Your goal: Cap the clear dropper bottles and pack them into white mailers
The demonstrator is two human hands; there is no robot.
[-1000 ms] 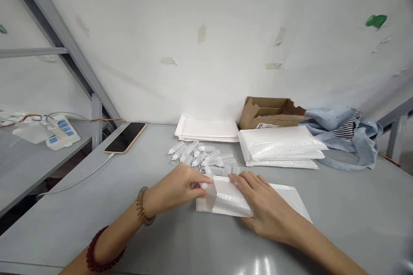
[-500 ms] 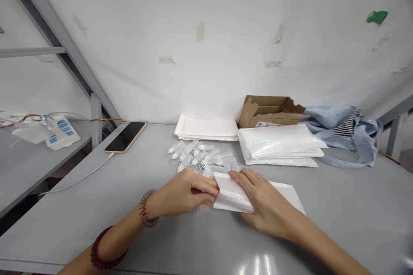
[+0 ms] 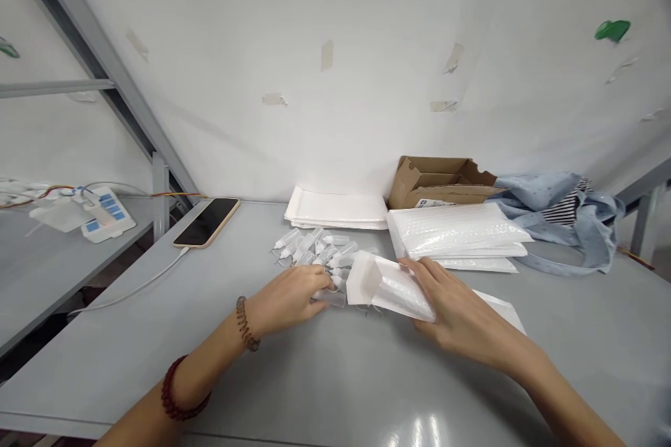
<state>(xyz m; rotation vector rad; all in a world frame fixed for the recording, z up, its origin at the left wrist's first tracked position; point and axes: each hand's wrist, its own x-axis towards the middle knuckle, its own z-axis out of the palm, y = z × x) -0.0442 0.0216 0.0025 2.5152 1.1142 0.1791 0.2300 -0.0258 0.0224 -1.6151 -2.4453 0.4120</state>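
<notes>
My right hand [image 3: 453, 311] grips a white bubble mailer [image 3: 401, 288] from its right side. The mailer's mouth gapes towards the left, with its flap folded back. To its left, my left hand [image 3: 291, 299] has thumb and fingers closed on the end of a small clear squeeze bottle [image 3: 334, 297] at the near edge of a pile. Several more translucent bottles [image 3: 309, 243] with thin tips lie loose in that pile, partly hidden behind the mailer. Under my right forearm another white mailer [image 3: 506, 311] shows in part.
Flat white mailers [image 3: 340, 208] lie against the wall. Filled-looking bubble mailers [image 3: 456, 230] are stacked at the right, before an open cardboard box [image 3: 445, 181] and a light blue cloth [image 3: 571, 223]. At the left, a phone [image 3: 207, 222] lies with its cable [image 3: 139, 288] plugged in.
My left hand has drawn back from the mailer's mouth to the bottle pile, and now pinches a bottle. My right hand has shifted slightly right and tilted the mailer, its opening showing more.
</notes>
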